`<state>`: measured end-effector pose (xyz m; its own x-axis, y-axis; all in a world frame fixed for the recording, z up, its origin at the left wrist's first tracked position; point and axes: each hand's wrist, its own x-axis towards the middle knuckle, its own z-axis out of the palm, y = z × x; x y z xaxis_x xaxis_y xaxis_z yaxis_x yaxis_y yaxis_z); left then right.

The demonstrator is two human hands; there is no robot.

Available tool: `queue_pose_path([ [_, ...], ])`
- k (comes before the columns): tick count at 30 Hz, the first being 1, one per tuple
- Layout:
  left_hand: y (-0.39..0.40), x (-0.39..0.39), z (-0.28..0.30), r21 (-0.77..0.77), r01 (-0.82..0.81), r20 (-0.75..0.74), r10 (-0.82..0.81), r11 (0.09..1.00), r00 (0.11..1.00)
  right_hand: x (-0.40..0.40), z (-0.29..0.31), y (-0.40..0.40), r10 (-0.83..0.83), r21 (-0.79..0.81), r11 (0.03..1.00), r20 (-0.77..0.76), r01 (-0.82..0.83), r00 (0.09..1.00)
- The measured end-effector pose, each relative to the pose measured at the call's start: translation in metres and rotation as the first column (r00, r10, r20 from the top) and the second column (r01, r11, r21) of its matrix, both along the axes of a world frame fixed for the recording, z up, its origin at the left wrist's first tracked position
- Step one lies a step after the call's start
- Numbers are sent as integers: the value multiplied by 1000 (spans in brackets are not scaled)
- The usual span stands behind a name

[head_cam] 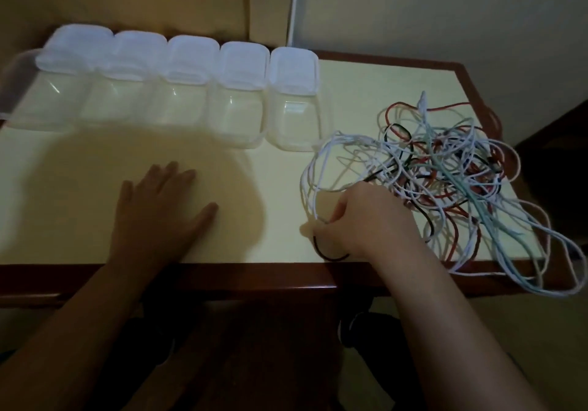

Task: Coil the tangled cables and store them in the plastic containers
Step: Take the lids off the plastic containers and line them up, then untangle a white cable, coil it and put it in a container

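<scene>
The tangled cables (445, 172) lie heaped at about three o'clock on the table (381, 76), white, red, black and pale green strands knotted together, with several loops spilling over the near edge towards five o'clock. I have my right hand (366, 220) at the pile's eight o'clock side, fingers curled and seemingly pinching a white loop (313, 188); whether the dark strand (331, 256) below the wrist is also caught I cannot tell. My left hand (162, 207) lies flat on the table at about seven o'clock, fingers straight, holding nothing.

The step, as I judge it, is freeing one cable. I would follow this white loop to a plug end rather than haul on the middle, since pulling would likely tighten the knots and drag the overhanging loops off the edge. The left hand should come across to pin the heap while the right draws slowly.

The plastic containers (235, 118), five in a row from ten to twelve o'clock with their lids tipped back, stand well apart from the pile and hold no cable.
</scene>
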<state>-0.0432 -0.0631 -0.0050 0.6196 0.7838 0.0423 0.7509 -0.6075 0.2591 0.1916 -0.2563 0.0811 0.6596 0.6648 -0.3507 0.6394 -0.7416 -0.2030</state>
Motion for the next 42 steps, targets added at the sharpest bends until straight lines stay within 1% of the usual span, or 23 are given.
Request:
queue_pose_path([
  [2,-2,-3,3,16,5,76,-6,1000,997,3,0,-2,25,68,997,-74,-20,997],
  [4,-4,-4,5,5,-11,229,10,1000,973,6,0,-4,-4,179,983,-164,34,986],
  [7,-19,7,22,-15,-64,488,63,998,871,8,-2,-10,-43,326,931,-346,163,937],
  [8,-28,17,29,-30,-27,542,39,999,839,8,2,-9,-36,356,914,-408,195,912],
  [10,-50,39,38,-137,146,589,-37,980,807,8,9,-7,-29,422,858,-531,294,847],
  [12,-75,57,39,-327,279,624,-16,903,782,7,19,-6,-17,462,791,-640,402,769],
  [13,-85,64,36,-402,320,633,8,858,774,6,21,-6,-4,459,789,-660,408,751],
  [15,-99,77,29,-464,369,647,24,805,762,7,23,-6,11,462,798,-653,387,757],
  [17,-105,91,26,-490,353,649,64,797,758,12,23,-8,15,498,770,-639,399,769],
  [19,-107,101,29,-584,275,619,199,764,760,19,20,-12,2,510,742,-651,435,759],
  [21,-109,108,31,-676,240,586,310,697,749,23,13,-15,8,505,751,-651,425,759],
  [24,-111,115,34,-692,254,586,319,676,745,25,-4,-18,46,534,784,-559,317,828],
  [26,-112,116,31,-698,240,590,351,675,727,24,-13,-18,86,559,785,-526,267,846],
  [28,-113,114,30,-719,250,608,413,649,678,23,-20,-16,142,563,807,-479,179,866],
  [31,-111,112,35,-740,356,651,473,571,593,28,-20,-14,191,497,868,-358,13,914],
  [32,-107,111,36,-727,377,668,465,573,581,33,-20,-13,183,481,877,-328,-3,927],
  [34,-97,108,36,-682,398,710,426,613,561,45,-19,-15,153,443,896,-265,-20,952],
  [36,-88,104,39,-615,453,764,346,646,544,49,-19,-14,114,459,889,-242,10,963],
  [37,-84,101,40,-594,501,783,311,629,538,48,-19,-12,94,507,860,-250,48,964],
  [39,-81,97,45,-618,581,777,298,529,554,40,-13,-7,56,616,769,-331,171,942],
  [40,-80,95,47,-643,605,759,289,470,583,36,-8,-5,42,633,723,-437,275,899],
  [41,-80,93,47,-654,615,746,240,440,621,32,-3,-3,37,609,699,-555,376,831],
  [42,-80,91,46,-648,619,734,148,443,663,27,0,-2,33,552,704,-653,446,756],
])
